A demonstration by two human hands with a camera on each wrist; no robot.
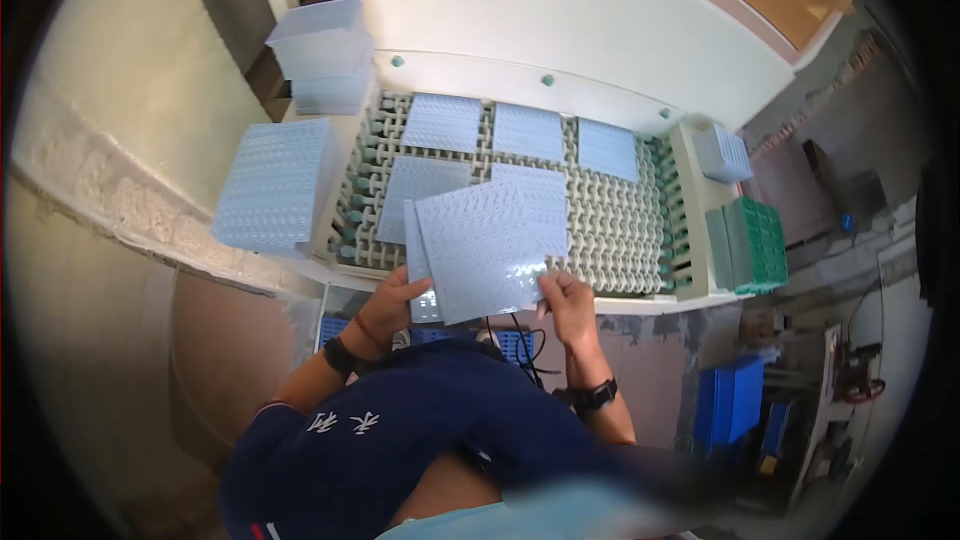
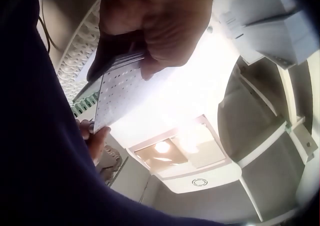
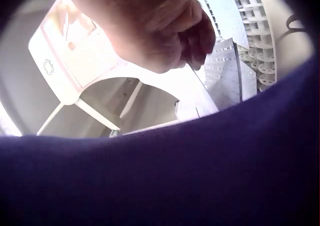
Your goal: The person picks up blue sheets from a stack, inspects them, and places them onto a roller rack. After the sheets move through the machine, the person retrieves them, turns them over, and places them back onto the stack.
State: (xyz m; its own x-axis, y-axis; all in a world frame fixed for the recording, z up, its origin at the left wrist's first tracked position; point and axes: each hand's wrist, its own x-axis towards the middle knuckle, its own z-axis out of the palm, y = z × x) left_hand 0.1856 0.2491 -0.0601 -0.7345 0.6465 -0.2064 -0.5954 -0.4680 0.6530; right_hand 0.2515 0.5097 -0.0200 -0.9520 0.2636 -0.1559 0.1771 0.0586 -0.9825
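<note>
Both hands hold pale blue circuit board panels, covered in rows of small marks, over the near edge of a roller conveyor (image 1: 620,230). My left hand (image 1: 398,302) grips the lower left of a thin stack, thumb on top; several edges show in the left wrist view. The top panel (image 1: 480,250) is fanned to the right over the lower panel (image 1: 415,250). My right hand (image 1: 570,308) pinches the top panel's near right corner between thumb and fingers. In the right wrist view, the curled fingers (image 3: 197,43) meet a panel edge.
Several panels lie on the rollers in two rows, including a back-left panel (image 1: 440,123) and a back-right panel (image 1: 607,148). A tall panel stack (image 1: 275,185) stands left, near translucent trays (image 1: 320,55). Right are a green rack (image 1: 762,245) and a blue bin (image 1: 730,400).
</note>
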